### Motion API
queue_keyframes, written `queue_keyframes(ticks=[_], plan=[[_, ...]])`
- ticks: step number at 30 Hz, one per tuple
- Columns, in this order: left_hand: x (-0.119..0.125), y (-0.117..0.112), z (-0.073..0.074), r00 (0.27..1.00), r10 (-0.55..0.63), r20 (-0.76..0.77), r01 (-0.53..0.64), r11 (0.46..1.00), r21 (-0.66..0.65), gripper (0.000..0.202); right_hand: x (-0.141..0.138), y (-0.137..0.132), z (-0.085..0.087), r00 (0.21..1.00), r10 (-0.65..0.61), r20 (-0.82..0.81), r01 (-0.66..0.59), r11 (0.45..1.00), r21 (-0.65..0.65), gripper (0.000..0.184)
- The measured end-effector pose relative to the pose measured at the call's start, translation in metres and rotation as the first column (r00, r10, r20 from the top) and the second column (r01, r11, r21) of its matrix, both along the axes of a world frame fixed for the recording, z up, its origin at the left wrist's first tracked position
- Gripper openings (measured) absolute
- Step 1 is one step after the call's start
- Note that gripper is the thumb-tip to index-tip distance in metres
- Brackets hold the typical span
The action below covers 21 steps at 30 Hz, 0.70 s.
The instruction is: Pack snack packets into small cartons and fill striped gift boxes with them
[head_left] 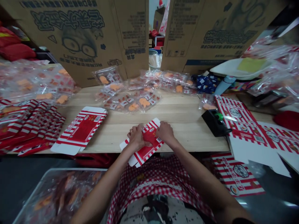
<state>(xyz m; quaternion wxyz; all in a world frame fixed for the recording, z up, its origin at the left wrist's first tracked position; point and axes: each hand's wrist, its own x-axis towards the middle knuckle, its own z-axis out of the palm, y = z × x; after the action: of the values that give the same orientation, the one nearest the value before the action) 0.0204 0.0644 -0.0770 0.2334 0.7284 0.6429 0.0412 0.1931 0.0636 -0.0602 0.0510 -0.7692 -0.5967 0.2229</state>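
Note:
A red-and-white striped paper box (146, 149) lies at a slant on the front edge of the wooden table, white flaps showing at its ends. My left hand (136, 137) grips its left long side, the thumb resting across the red panel. At the upper right end, my right hand (165, 132) has its fingers closed on the edge by a white flap. To the left, a similar striped box (86, 129) lies flat with its flaps out. Beyond my hands are clear packets (134, 104) with orange shapes inside.
Striped boxes (35, 124) are piled at the left. A black tape dispenser (215, 123) stands right of my hands, beside flat striped cartons (243, 121). Large cardboard boxes (130, 34) wall off the back. A clear bin (46, 177) of packets sits below, at the lower left.

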Motion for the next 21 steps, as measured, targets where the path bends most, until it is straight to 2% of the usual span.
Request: queue_keyframes(ticks=[4,7,9,13,18,21], plan=[[-0.001,0.002,0.002,0.999,0.022,0.046,-0.022,1.0,0.003,0.098,0.013,0.021,0.0,0.995,0.013,-0.095,-0.023,0.994,-0.104,0.028],[-0.003,-0.005,0.002,0.996,0.032,0.085,-0.034,0.999,0.028,0.08,0.016,0.021,0.005,0.989,0.021,-0.144,-0.04,0.991,-0.128,0.022],[-0.006,-0.012,0.002,0.991,0.016,0.134,-0.028,0.995,0.093,0.072,0.015,0.015,0.009,0.982,0.044,-0.186,-0.062,0.994,-0.091,0.026],[-0.01,-0.025,0.005,0.972,-0.018,0.234,-0.039,0.971,0.235,0.06,0.012,0.0,0.018,0.975,0.082,-0.208,-0.069,0.995,0.065,0.04],[-0.013,-0.04,0.02,0.941,0.015,0.337,-0.107,0.96,0.258,0.058,0.015,-0.009,0.032,0.965,0.175,-0.194,-0.146,0.977,0.159,0.017],[-0.014,-0.046,0.032,0.945,-0.027,0.327,-0.084,0.944,0.32,0.056,0.029,-0.01,0.049,0.902,0.336,-0.27,-0.297,0.939,0.175,0.014]])
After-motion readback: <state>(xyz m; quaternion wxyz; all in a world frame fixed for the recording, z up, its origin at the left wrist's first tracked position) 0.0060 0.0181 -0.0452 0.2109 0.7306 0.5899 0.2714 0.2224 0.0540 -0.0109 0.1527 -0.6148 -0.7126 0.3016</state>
